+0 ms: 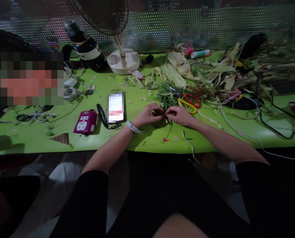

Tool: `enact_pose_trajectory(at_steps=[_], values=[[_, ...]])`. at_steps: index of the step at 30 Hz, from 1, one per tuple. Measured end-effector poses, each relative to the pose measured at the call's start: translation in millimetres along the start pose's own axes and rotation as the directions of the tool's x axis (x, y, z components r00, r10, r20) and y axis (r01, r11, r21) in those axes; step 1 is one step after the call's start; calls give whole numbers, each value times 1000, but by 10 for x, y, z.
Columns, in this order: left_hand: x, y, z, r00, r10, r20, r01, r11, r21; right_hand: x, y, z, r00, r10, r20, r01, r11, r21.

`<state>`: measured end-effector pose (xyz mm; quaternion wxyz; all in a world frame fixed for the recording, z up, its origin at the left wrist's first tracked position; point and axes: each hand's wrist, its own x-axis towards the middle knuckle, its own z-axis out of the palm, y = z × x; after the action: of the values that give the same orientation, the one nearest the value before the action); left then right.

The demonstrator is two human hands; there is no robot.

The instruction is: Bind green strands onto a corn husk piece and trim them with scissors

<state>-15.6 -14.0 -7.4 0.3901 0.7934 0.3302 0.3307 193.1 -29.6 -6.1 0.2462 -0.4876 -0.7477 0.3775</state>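
Over the green table (152,138) my left hand (148,114) and my right hand (178,115) meet fingertip to fingertip. Both pinch a small dark green strip (165,115) between them, and a thin strand of it trails down toward the table's front edge. A white band sits on my left wrist. Just behind my hands lies a pile of green strands (166,94). Scissors with red and yellow handles (188,100) rest on that pile, right of my hands.
A phone (116,108) and a magenta power adapter (85,121) lie left of my hands. A fan base (123,61) and a dark bottle (86,46) stand at the back. Dried husks (212,74) and cables (269,115) cover the right side.
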Motion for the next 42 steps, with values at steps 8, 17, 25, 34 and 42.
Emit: enact_pose_trajectory(at_steps=[8, 17, 25, 34, 42], values=[[17, 17, -5, 999, -35, 12, 35, 999, -8, -6, 27, 15, 998, -57, -22, 57, 998, -29], [11, 33, 6, 978, -192, 87, 201, 974, -107, -51, 22, 27, 983, -182, -31, 177, 977, -119], [27, -20, -12, 985, -151, 84, 157, 985, -77, -24, 61, 20, 975, -220, -22, 209, 951, -228], [9, 57, -83, 995, -60, 83, 63, 997, -37, -11, 66, 15, 993, -113, -18, 107, 977, -187], [-10, 106, -98, 993, -35, 113, 28, 998, 55, -15, 37, 18, 996, -83, -16, 79, 982, -171]])
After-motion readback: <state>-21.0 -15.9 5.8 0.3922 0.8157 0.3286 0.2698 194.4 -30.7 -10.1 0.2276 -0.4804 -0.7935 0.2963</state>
